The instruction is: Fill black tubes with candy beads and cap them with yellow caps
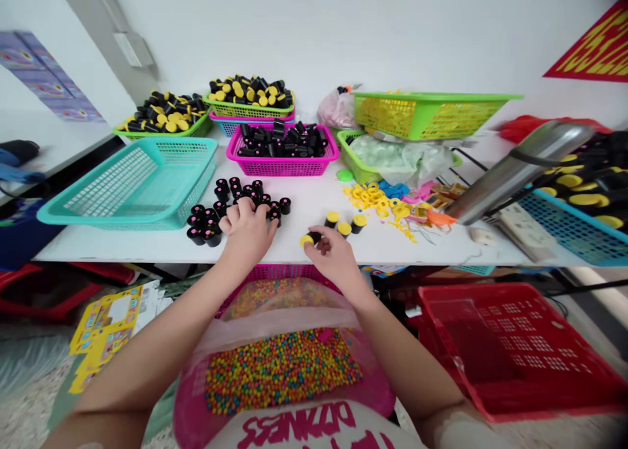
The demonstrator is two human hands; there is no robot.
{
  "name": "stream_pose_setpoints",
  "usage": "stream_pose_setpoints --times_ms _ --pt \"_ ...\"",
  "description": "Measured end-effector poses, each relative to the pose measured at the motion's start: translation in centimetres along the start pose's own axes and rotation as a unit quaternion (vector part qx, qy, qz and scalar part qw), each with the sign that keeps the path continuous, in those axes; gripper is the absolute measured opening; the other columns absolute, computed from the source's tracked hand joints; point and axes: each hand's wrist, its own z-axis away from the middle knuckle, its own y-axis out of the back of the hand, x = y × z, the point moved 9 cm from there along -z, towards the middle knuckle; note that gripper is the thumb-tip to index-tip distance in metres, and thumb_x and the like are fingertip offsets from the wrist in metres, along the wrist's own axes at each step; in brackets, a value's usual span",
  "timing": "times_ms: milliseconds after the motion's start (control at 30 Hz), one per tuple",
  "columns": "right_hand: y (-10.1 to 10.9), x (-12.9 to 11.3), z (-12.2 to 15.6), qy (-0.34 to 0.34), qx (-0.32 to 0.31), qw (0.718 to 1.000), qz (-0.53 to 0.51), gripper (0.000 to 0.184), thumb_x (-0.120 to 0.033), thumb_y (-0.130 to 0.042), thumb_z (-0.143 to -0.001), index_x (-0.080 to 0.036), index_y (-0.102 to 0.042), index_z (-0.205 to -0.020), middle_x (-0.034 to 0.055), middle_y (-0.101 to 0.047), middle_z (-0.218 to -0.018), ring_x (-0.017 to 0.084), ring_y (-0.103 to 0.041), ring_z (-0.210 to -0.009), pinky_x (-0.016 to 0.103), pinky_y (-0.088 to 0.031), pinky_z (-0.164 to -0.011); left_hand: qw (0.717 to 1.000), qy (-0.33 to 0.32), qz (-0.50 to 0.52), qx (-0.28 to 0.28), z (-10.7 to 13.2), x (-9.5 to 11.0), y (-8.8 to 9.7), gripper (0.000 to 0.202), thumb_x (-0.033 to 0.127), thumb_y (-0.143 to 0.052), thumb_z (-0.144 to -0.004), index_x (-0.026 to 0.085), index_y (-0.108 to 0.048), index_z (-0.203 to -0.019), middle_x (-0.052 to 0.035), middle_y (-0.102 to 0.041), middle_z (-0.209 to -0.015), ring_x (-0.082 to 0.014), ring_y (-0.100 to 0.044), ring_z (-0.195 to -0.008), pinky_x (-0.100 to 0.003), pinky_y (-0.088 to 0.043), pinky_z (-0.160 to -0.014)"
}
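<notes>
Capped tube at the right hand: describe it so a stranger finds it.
On the white table, find the front edge below the pink basket. The tube is at the right hand; unlike three upright yellow-capped tubes beside it, it lies on its side.

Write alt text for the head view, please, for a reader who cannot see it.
A person's left hand rests on a cluster of black tubes on a table, while the right hand pinches a yellow-capped tube. A bag of coloured beads lies below.
</notes>
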Motion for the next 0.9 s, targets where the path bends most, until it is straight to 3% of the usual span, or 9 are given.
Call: stream_pose_setpoints --times_ms 133,267,367,467,567,633,700,800,900 --pt "-0.7 0.7 -0.6 -0.012 -0.016 1.0 0.022 0.031 -0.035 -0.06 -0.081 -0.015 -0.069 -0.103 0.008 -0.059 -0.095 0.013 -0.055 -0.064 0.034 -0.05 -0.072 0.998 -0.006 -0.059 0.01 -0.6 1.0 -0.9 0.039 0.045 -0.052 -0.087 0.012 -0.064 -0.102 -0.0223 -0.048 -0.116 -0.0422 -0.041 -0.106 -0.052 -0.035 -0.08" --pt "-1.3 0.9 -1.1 0.0 -0.032 0.997 0.065 0.034 -0.038 -0.047 -0.092 -0.015 -0.072 -0.086 0.0101 -0.057 -0.086 0.021 -0.059 -0.082 0.039 -0.048 -0.085 0.997 -0.008 -0.081 0.015 -0.7 1.6 -1.3 0.038 0.042 -0.051 -0.088 0.009 -0.063 -0.101 -0.0234 -0.049 -0.114 -0.0412 -0.043 -0.103 -0.051 -0.035 -0.078" --pt "-1.2 -0.2 -0.5 0.007 -0.019 0.996 0.088 0.035 -0.036 -0.046 -0.093 -0.011 -0.071 -0.099 0.0147 -0.06 -0.097 0.022 -0.06 -0.085 0.039 -0.046 -0.088 0.996 -0.015 -0.088 0.013 -0.9 2.0 -1.2 0.037 0.041 -0.047 -0.089 0.009 -0.064 -0.099 -0.0226 -0.05 -0.114 -0.0411 -0.044 -0.104 -0.051 -0.035 -0.079" --pt "1.0 -2.7 0.6 0.034 0.021 0.993 0.107 0.039 -0.037 -0.048 -0.092 -0.01 -0.065 -0.115 0.0153 -0.063 -0.106 0.016 -0.059 -0.07 0.034 -0.049 -0.079 0.996 -0.008 -0.093 -0.005 -1.0 2.1 -0.7 0.039 0.041 -0.045 -0.089 0.008 -0.065 -0.097 -0.0226 -0.051 -0.115 -0.0418 -0.044 -0.105 -0.051 -0.036 -0.078" --pt "6.2 -3.7 0.1 0.046 0.078 0.984 0.153 0.037 -0.041 -0.044 -0.094 -0.016 -0.07 -0.085 0.0069 -0.066 -0.076 0.015 -0.056 -0.061 0.028 -0.045 -0.064 0.997 0.005 -0.074 -0.021 -0.4 1.9 0.3 0.038 0.043 -0.05 -0.086 0.01 -0.067 -0.094 -0.0222 -0.052 -0.116 -0.0438 -0.044 -0.11 -0.051 -0.036 -0.08" --pt "11.4 -1.9 -1.6 0.002 0.158 0.956 0.247 0.04 -0.04 -0.042 -0.094 -0.017 -0.065 -0.07 0.007 -0.063 -0.066 0.017 -0.056 -0.06 0.03 -0.042 -0.064 0.999 -0.003 -0.036 -0.039 0.3 1.8 0.8 0.036 0.045 -0.054 -0.082 0.013 -0.067 -0.093 -0.02 -0.056 -0.114 -0.0422 -0.048 -0.109 -0.051 -0.037 -0.082" --pt "14.8 1.8 -4.2 -0.067 0.147 0.933 0.322 0.03 -0.036 -0.05 -0.089 -0.017 -0.065 -0.07 0.0093 -0.065 -0.07 0.02 -0.059 -0.068 0.034 -0.043 -0.068 0.996 -0.02 0.032 -0.086 1.2 2.0 0.4 0.035 0.046 -0.058 -0.078 0.015 -0.064 -0.092 -0.0161 -0.063 -0.103 -0.0359 -0.056 -0.098 -0.047 -0.04 -0.081" --pt "16.9 6.9 -7.6 -0.101 0.09 0.934 0.332 0.016 -0.028 -0.07 -0.072 -0.019 -0.063 -0.062 0.0081 -0.064 -0.065 0.024 -0.061 -0.067 0.037 -0.044 -0.067 0.975 -0.019 0.143 -0.169 2.6 2.1 -1.0 0.029 0.042 -0.059 -0.077 0.016 -0.058 -0.089 -0.0097 -0.068 -0.084 -0.0264 -0.063 -0.078 -0.039 -0.044 -0.073" --pt "16.6 9.0 -8.6 -0.107 0.062 0.936 0.33 0.015 -0.026 -0.073 -0.066 -0.019 -0.062 -0.06 0.0083 -0.065 -0.067 0.025 -0.062 -0.069 0.038 -0.045 -0.067 0.954 -0.01 0.226 -0.195 3.5 2.1 -2.0 0.02 0.035 -0.061 -0.074 0.019 -0.052 -0.08 -0.0063 -0.068 -0.081 -0.0233 -0.064 -0.076 -0.036 -0.046 -0.071"
